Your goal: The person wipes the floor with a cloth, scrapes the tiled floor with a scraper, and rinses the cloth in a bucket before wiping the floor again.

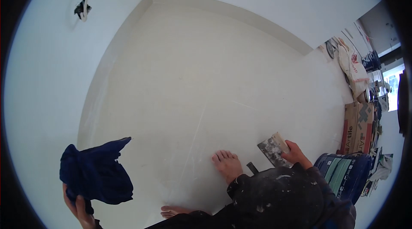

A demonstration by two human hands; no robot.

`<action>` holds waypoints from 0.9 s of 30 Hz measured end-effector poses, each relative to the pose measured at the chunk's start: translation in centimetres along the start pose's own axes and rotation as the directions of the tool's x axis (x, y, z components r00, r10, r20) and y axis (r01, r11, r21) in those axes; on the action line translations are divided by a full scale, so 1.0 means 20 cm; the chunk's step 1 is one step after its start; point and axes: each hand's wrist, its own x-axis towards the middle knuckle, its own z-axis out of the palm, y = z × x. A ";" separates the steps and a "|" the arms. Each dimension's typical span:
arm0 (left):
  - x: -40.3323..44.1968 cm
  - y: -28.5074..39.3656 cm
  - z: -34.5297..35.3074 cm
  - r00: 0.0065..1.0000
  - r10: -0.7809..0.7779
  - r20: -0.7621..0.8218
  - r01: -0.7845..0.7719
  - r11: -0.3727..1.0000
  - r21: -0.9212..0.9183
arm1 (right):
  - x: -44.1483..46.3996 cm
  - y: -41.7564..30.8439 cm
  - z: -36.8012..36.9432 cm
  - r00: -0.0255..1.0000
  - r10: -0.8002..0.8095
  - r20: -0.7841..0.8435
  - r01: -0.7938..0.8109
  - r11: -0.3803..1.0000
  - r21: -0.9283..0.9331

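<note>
A dark blue cloth (pixel 101 175) hangs bunched from my left hand (pixel 80 212), whose fingers are closed on its lower left part. At the lower right, my right hand (pixel 297 155) grips a wide putty knife (pixel 271 149) with a pale handle and a flat blade smeared with grey and white residue. The knife is held beside my knee, above the light floor. My bare feet (pixel 227 166) show below, and my dark clothing carries white specks.
White walls meet in a corner ahead, with a beige baseboard (pixel 231 7). Wires stick out of a wall opening (pixel 82 10) at the upper left. On the right stand a blue bucket (pixel 345 175), a cardboard box (pixel 357 128) and a white sack (pixel 352 68).
</note>
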 end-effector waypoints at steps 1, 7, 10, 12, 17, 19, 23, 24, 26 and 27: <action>0.01 0.01 0.04 1.000 0.000 0.011 -0.001 1.000 0.005 | -0.01 0.05 0.02 0.999 0.038 -0.022 -0.038 0.999 0.003; 0.06 0.08 0.14 0.996 -0.001 0.092 -0.019 0.977 0.212 | -0.05 0.22 0.03 0.973 -0.150 -0.176 0.110 0.970 -0.216; 0.06 0.14 0.18 0.973 -0.014 0.232 -0.038 0.975 0.218 | -0.01 -0.11 0.00 0.945 -0.268 -0.185 0.143 0.851 -0.505; 0.06 0.20 0.23 0.950 -0.165 0.266 0.080 0.950 0.302 | 0.14 -0.37 0.04 0.839 -0.485 -0.247 0.410 0.861 -0.300; 0.12 0.25 0.47 0.876 0.031 0.481 -0.232 0.903 0.363 | 0.34 -1.35 0.25 0.686 -0.727 -0.022 0.692 0.642 0.329; 0.16 0.41 0.63 0.747 -0.064 0.662 -0.186 0.936 0.300 | 0.29 -1.64 0.35 0.487 -0.868 -0.096 0.789 0.389 0.476; 0.20 0.62 0.86 0.581 -0.146 0.801 -0.210 0.924 0.321 | 0.31 -1.84 0.44 0.170 -0.984 -0.060 0.847 0.114 0.519; 0.20 0.65 0.87 0.580 -0.144 0.801 -0.215 0.922 0.321 | 0.32 -1.85 0.43 0.105 -0.990 0.091 0.762 0.139 0.632; 0.17 0.70 0.87 0.638 -0.195 0.745 -0.323 0.811 0.489 | 0.29 -1.83 0.38 0.196 -0.968 0.159 0.658 0.249 0.711; 0.17 0.71 0.88 0.640 -0.196 0.743 -0.321 0.810 0.491 | 0.29 -1.81 0.34 0.273 -0.931 0.242 0.530 0.355 0.770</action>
